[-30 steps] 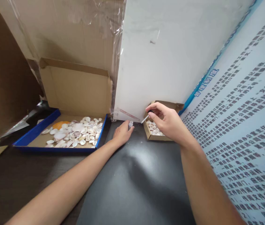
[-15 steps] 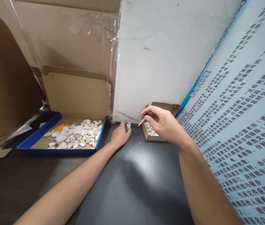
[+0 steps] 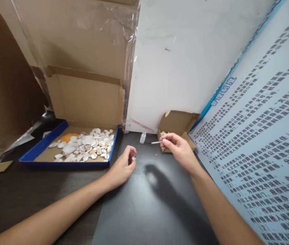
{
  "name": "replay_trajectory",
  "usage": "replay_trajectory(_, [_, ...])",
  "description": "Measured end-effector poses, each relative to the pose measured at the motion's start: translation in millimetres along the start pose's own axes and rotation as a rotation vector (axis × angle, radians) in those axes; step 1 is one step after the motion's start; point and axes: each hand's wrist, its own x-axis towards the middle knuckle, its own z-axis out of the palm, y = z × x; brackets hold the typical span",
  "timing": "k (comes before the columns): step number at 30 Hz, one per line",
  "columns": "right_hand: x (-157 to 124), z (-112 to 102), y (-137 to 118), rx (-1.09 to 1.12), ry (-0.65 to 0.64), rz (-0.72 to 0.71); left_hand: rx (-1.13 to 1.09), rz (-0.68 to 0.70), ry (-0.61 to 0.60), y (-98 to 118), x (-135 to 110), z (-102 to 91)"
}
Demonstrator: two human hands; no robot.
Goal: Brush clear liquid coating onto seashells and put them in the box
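Observation:
My right hand pinches a thin applicator brush with a pale stem and dark tip; the tip points left, toward a small clear bottle. The bottle stands upright on the dark mat, apart from both hands. Nearer to me, my left hand is closed, its fingertips around a small whitish piece that looks like a shell, mostly hidden by the fingers. Behind my right hand sits a small open cardboard box with pale shells, partly covered by the hand.
At the left, a blue-edged cardboard box with its lid raised holds many white shells and an orange one. A white board rises behind the dark mat. A printed poster lines the right side.
My left hand has left the bottle and drawn nearer to me, with the small whitish piece at its fingertips. My right hand has lowered slightly, and the brush lies flatter.

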Motion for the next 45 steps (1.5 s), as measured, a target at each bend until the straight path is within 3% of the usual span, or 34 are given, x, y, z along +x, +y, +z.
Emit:
replay_trajectory(4, [-20, 17, 28, 0.119, -0.055, 0.170, -0.407, -0.223, -0.073, -7, -2, -5.8])
replay_trajectory(7, [-29, 29, 33, 0.159, -0.090, 0.198, -0.521, -0.300, -0.107, -10, -3, -10.4])
replay_trajectory(11, [-36, 38, 39, 0.121, -0.085, 0.166, -0.532, -0.334, -0.142, -8, -3, -12.8])
replay_trajectory(17, [-47, 40, 50, -0.112, -0.022, 0.016, -0.450, -0.338, -0.178, -2, -5, -14.5])
replay_trajectory(25, [-51, 42, 39, -0.278, -0.026, -0.142, -0.393, -0.294, -0.224, -3, -8, -14.3])
replay_trajectory(32, [-50, 42, 35, -0.320, -0.003, -0.166, -0.345, -0.324, -0.251, 1, -10, -15.3])
replay_trajectory(45, [-52, 43, 33, -0.342, -0.039, -0.216, -0.485, -0.411, -0.205, 7, -9, -15.4])
